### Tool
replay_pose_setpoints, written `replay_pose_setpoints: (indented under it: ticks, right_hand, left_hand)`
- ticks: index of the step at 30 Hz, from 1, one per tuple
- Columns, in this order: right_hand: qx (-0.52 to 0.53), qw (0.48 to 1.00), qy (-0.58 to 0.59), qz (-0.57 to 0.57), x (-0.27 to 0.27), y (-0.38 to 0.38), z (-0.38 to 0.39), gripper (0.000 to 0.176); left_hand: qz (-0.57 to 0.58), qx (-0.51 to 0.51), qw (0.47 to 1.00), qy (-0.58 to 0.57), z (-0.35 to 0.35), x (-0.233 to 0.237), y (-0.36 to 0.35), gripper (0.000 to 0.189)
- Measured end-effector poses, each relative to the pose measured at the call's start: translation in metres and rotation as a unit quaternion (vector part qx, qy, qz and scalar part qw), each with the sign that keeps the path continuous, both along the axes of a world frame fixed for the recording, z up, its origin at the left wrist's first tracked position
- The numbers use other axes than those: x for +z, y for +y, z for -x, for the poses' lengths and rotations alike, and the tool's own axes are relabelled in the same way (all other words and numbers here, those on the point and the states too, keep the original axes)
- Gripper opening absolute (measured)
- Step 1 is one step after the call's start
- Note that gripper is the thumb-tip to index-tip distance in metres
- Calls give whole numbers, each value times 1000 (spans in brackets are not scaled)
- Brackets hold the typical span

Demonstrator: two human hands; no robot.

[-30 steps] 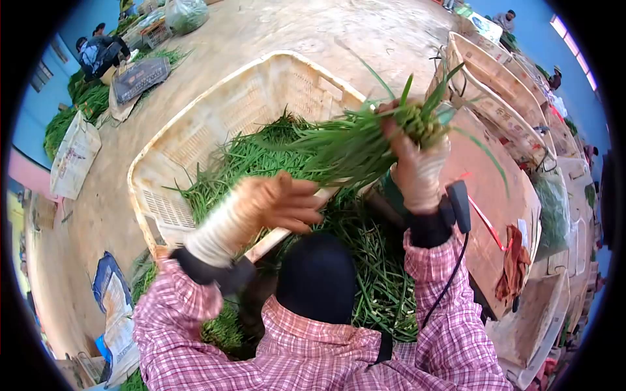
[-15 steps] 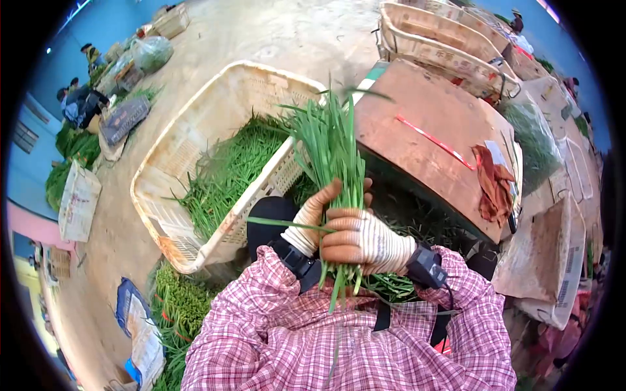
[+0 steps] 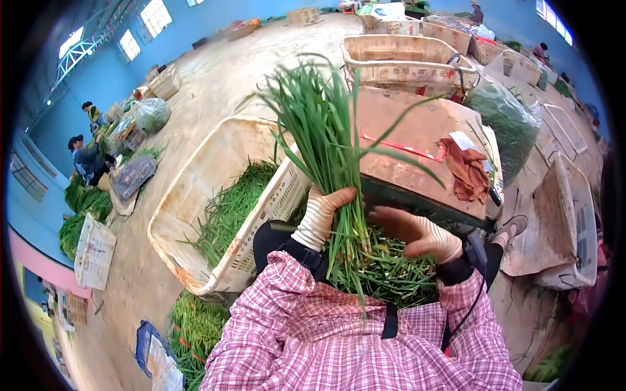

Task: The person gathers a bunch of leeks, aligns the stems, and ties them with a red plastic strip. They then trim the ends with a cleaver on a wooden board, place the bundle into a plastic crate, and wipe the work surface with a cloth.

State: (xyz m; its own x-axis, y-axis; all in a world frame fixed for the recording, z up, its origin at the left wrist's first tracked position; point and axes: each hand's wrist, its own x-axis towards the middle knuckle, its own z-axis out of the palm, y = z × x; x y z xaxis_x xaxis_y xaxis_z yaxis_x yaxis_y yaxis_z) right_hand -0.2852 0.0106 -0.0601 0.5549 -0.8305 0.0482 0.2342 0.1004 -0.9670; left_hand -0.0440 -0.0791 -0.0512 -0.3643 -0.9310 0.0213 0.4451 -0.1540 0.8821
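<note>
My left hand (image 3: 326, 215), in a striped glove with brown palm, is wrapped round the lower part of a bunch of long green stalks (image 3: 319, 124). The leaves fan upward, and the cut ends hang over a pile of loose greens (image 3: 398, 277) on my lap. Just right of the stems, my right hand (image 3: 411, 231) is off the bunch, slightly blurred, its fingers apart and holding nothing. At my left stands a cream plastic crate (image 3: 261, 221) with short green stalks (image 3: 241, 202) inside.
A brown board (image 3: 391, 117) ahead bears a red strip (image 3: 404, 148) and a rust-coloured cloth (image 3: 463, 171). Behind it is another crate (image 3: 411, 68), with a plastic bag of greens (image 3: 505, 117) to the right. Two people (image 3: 88, 156) are at the far left.
My right hand has let go of the bunch and moved right, its fingers spread. My left hand still holds the stalks, which now fan out more. The view has tilted up.
</note>
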Motion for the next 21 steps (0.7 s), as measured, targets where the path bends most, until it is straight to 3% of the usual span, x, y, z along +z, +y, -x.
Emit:
replay_pose_setpoints:
  ticks: [1,2,3,5,7,10,12,14,15,16,17,19,20,21]
  right_hand:
    - [3,997,-62,-38,3,0,3,98]
    - [-57,998,-14,7,7,-3,0,96]
    - [-98,990,79,65,8,-7,-6,96]
    - [-133,977,77,147,33,-13,-33,82]
    - [-173,955,203,129,46,-16,-35,63]
    - [-302,944,103,88,60,-25,-34,45]
    - [-304,925,98,204,67,-38,-23,40]
    - [-310,895,124,296,86,-47,3,40]
    - [-307,875,142,347,93,-49,19,41]
    - [-299,849,166,403,102,-56,33,43]
    - [-296,809,206,465,115,-63,42,43]
    - [-305,690,316,575,132,-61,51,45]
    - [-308,661,347,590,134,-61,50,45]
    - [-320,706,340,532,129,-66,48,40]
  left_hand:
    - [39,25,999,-18,6,12,4,43]
    - [-1,18,1000,13,11,26,17,45]
    - [48,-16,999,17,16,15,12,48]
    - [192,-11,969,-152,25,-7,1,52]
    - [281,-51,955,-82,44,4,10,59]
    - [422,7,902,-89,58,33,-4,73]
    - [450,41,855,-256,57,98,8,72]
    - [474,61,769,-424,53,124,-10,48]
    - [499,-34,761,-413,77,114,-43,38]
    - [498,-89,832,-227,105,96,-61,38]
    - [472,-121,872,-45,109,122,-53,39]
    - [435,-151,883,-96,118,131,-62,47]
    - [451,-121,877,-112,124,129,-59,48]
    - [447,-120,875,-145,123,127,-65,49]
